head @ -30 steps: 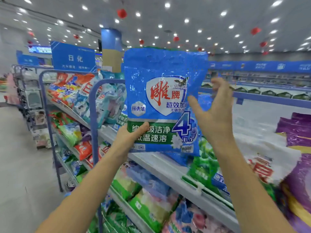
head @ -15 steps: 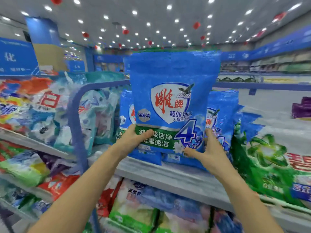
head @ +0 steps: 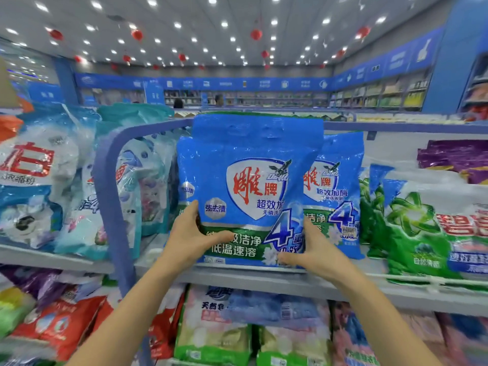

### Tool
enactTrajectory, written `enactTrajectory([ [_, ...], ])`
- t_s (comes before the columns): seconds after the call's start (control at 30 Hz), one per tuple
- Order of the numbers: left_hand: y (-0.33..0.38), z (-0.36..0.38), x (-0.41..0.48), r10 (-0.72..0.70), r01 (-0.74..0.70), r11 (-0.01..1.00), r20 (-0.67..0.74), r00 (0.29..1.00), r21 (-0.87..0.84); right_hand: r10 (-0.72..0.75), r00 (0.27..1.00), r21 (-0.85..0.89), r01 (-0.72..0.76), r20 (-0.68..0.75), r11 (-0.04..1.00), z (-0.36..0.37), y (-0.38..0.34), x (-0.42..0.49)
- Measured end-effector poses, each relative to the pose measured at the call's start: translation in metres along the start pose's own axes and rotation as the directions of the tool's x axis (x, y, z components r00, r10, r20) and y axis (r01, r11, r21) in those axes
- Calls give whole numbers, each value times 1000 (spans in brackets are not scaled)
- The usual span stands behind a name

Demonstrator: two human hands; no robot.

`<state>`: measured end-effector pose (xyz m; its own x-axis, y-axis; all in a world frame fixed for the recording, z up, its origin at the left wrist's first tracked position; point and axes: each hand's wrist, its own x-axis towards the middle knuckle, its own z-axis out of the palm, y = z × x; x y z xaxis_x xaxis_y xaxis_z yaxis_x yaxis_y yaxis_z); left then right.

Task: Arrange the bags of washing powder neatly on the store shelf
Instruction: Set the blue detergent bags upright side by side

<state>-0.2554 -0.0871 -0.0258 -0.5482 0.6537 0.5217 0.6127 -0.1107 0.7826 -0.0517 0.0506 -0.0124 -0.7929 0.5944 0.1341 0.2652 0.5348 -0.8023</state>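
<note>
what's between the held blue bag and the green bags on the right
Another blue bag of the same brand stands there, seen in the head view.

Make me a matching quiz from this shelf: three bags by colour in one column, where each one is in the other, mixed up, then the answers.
1 front blue bag
2 big green bag
3 red bag

A under the shelf, at left
B on that shelf, at right
C gripped by left hand and right hand

Pairs: 1-C, 2-B, 3-A
</note>
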Motion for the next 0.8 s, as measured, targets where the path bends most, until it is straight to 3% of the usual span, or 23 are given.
enactTrajectory([
  [0.13, -5, -32, -3, 4, -2, 999, -40, 999, 38, -47, 998, 7, 46, 42, 999, 27, -17, 7],
  [0.23, -16, -51, -6, -31, 36, 997, -59, 998, 75, -49, 996, -81, 54, 69, 995, 46, -32, 14],
  [0.37, -19, -51, -14, -81, 82, 997, -61, 995, 3, -40, 998, -75, 43, 46, 996, 52, -40, 10],
  [0.43, -11, -46, -11, -134, 115, 982, -126, 983, -148, -81, 988, -9, 80, -134, 997, 59, -38, 9],
  [0.5, -3, -38, -2, -197, 138, 959, -233, 952, -246, -135, 922, 18, 153, -364, 988, 74, -42, 16],
  [0.57, 2, -24, 6, -169, 127, 981, -336, 927, -144, -169, 858, 30, 210, -486, 977, 94, -50, 28],
  [0.67, -1, -10, 14, -130, 128, 991, -454, 882, -35, -173, 803, 4, 213, -570, 977, 112, -55, 43],
  [0.8, -9, -4, 27, -107, 111, 994, -497, 861, -22, -180, 791, -39, 194, -585, 980, 112, -48, 58],
])
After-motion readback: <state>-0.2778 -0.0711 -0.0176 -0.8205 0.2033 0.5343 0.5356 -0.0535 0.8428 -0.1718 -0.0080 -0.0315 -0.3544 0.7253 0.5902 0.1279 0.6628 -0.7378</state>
